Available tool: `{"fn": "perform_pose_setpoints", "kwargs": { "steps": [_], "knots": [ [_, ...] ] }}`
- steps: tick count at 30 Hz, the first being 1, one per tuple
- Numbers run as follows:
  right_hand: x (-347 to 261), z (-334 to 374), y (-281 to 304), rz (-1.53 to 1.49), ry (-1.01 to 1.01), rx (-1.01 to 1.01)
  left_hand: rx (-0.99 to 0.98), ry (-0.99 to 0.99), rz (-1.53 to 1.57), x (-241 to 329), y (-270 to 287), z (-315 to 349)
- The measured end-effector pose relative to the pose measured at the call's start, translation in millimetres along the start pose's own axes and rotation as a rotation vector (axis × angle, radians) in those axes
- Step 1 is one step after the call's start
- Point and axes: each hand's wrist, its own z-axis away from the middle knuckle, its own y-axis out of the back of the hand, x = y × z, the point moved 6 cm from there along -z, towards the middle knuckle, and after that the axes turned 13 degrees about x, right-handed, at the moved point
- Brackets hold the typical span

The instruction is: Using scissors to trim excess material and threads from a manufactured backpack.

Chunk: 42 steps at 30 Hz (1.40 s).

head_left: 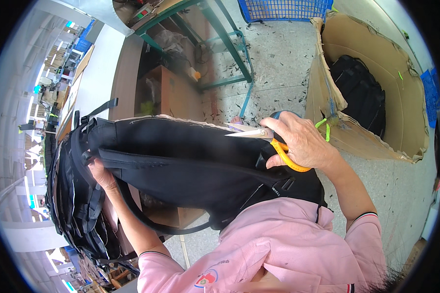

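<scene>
Pale speckled floor (274, 93) at 1 o'clock, strewn with small dark scraps; widest open stretch between the green metal-framed table (225, 39) at 12 and the ragged-rimmed carton (403, 107) at 2. Inside the carton, down below its rim, a black backpack (359, 88). Blue basket (286, 12) at 1, against the far edge of view. Brown box (173, 93) at 11, beside the table's legs. White worktop (105, 58) at 10, its long edge running down toward 9; pile of black bags (78, 205) at 8 to 9, crowding the left side.

Black bag (190, 141) across the centre, stretching from 9 to 4, meeting the pink shirt (288, 229) at 5. Long upper edge turned to 12, pale and frayed, with floor beyond. Left hand (101, 173) at 9, gripping near the left end of the bag, fingers partly hidden in cloth. Right hand (303, 139) at 3, closed round the orange handle of scissors (264, 133); blades slightly parted, pointing to 9 beside the upper edge, contact impossible to tell. Yellow-green strip (328, 132) just beside the right hand, carton close behind. More floor at 4, past the right forearm; narrow wedge at 7, between left forearm and shirt
</scene>
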Motion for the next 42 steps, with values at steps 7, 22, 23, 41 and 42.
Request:
{"fn": "perform_pose_setpoints", "kwargs": {
  "steps": [7,22,23,41,42],
  "knots": [
    [-10,-18,0,0.007,0.131,-0.016,0.032,0.004,0.099,-22,37,-7],
    [-16,-18,-20,-0.144,0.17,0.005,0.019,0.072,0.239,-32,76,2],
    [-18,-18,-21,-0.137,0.19,0.0,0.017,0.071,0.258,-34,80,2],
    [-35,-41,-26,-0.132,0.145,-0.123,-0.012,0.144,0.459,4,5,24],
    [-39,-44,-24,-0.302,0.153,-0.099,0.024,0.144,0.416,12,1,21]
  ]
}}
